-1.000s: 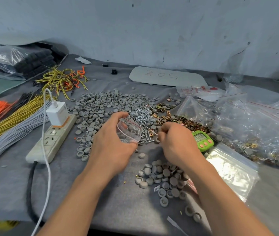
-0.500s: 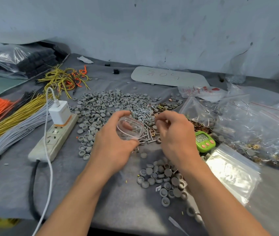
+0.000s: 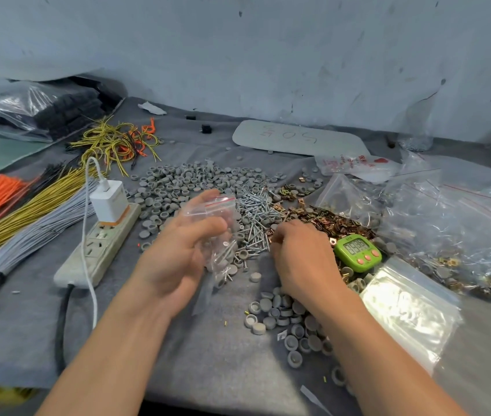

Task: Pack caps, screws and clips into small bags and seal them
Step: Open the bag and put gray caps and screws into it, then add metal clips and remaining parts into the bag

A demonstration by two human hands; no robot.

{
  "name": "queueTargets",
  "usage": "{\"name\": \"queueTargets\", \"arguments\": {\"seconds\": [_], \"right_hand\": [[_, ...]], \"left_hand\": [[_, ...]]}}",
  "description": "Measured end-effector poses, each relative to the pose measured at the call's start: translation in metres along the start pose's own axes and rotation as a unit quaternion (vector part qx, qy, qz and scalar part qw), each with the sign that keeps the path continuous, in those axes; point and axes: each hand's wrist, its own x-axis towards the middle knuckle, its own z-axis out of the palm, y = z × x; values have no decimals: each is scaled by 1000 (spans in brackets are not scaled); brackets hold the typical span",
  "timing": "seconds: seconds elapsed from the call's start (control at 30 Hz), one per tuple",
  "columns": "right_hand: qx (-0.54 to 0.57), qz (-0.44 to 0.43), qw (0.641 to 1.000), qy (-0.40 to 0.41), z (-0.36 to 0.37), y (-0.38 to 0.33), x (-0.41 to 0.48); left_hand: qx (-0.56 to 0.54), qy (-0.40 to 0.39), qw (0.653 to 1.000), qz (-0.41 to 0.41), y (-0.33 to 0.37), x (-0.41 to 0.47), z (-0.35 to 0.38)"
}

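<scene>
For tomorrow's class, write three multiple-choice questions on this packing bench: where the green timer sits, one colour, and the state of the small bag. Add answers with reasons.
1. Where is the green timer?
A. hanging on the wall
B. just right of the right hand
C. on a shelf

2. What colour is the sealing strip of the small bag?
A. red
B. blue
C. black

3. How is the small bag?
A. lying flat, let go
B. held by the left hand, screws inside
C. torn in two

Answers:
1 B: it lies beside that hand.
2 A: a red line edges the bag's top.
3 B: fingers curl round it, and screws show through.
</scene>
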Motion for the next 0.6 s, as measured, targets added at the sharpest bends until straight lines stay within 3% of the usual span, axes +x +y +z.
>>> {"name": "queueTargets", "arguments": {"seconds": [0.1,0.17,0.6], "right_hand": [[148,40,985,80,-9,-4,-3],[204,46,974,90,-11,-5,-5],[192,18,981,15,-4,-2,-9]], "left_hand": [[-27,11,999,-36,2,1,-4],[-51,4,997,-58,3,1,-6],[-147,-117,977,-101,4,-2,-3]]}}
